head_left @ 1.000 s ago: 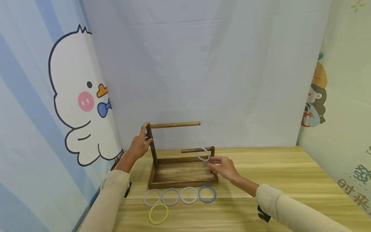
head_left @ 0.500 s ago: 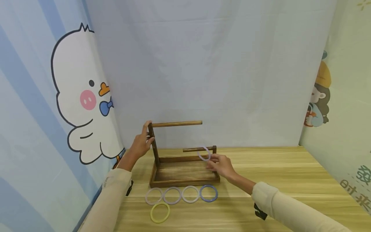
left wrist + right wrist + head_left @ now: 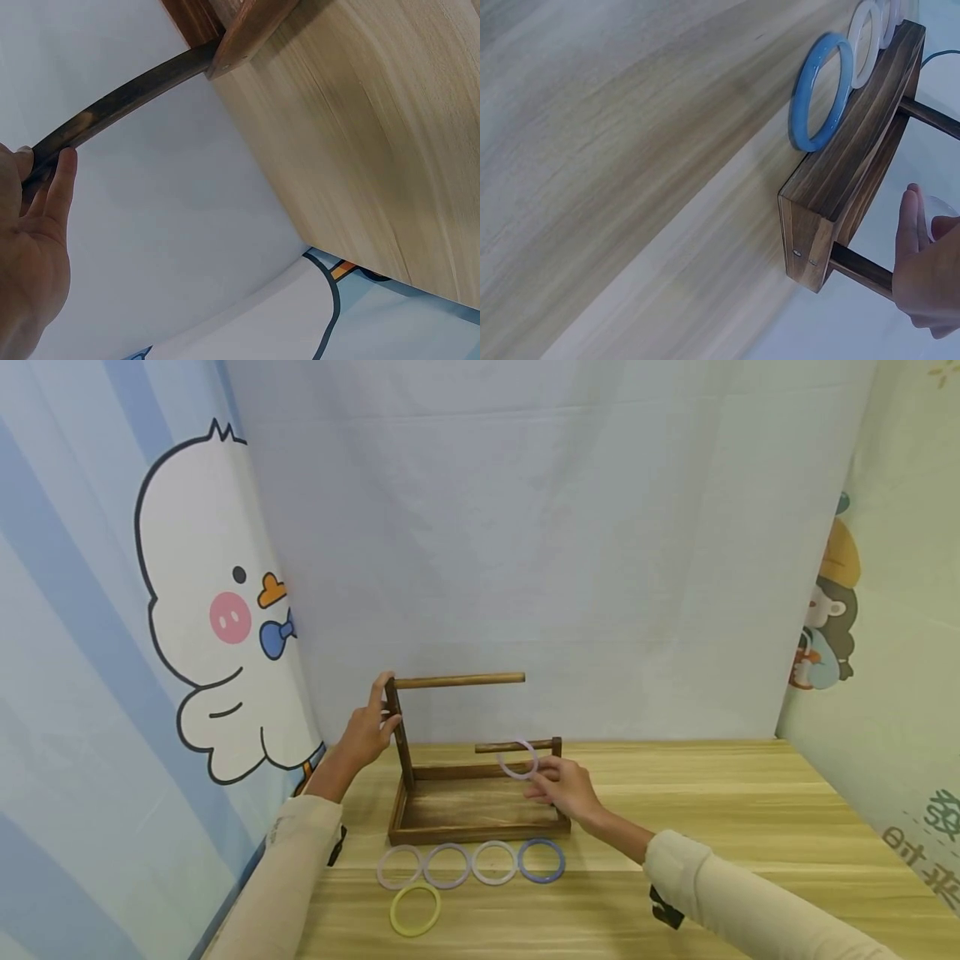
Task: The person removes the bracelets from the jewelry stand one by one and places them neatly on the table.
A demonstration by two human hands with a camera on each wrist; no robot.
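Observation:
A dark wooden bangle rack (image 3: 480, 836) with a tray base stands on the table. My left hand (image 3: 366, 737) grips the top of its tall left post (image 3: 127, 94), beside the upper bar (image 3: 459, 681). With thumb and fingers, my right hand (image 3: 568, 792) pinches a pale purple bangle (image 3: 517, 777) at its right edge. That bangle overlaps the short lower bar (image 3: 487, 747) near its free left end. In the right wrist view, the right hand (image 3: 930, 274) hides most of the bangle.
In front of the rack lie a blue bangle (image 3: 542, 881), a white bangle (image 3: 495, 883), a pale purple one (image 3: 447, 887) and a pale pink one (image 3: 400, 888) in a row. A yellow bangle (image 3: 416, 935) lies nearer. A grey-white curtain (image 3: 555, 543) hangs behind the table.
My right hand and the pale purple bangle have moved left along the lower bar, toward its free end. The left hand keeps its grip on the post. The view has shifted slightly.

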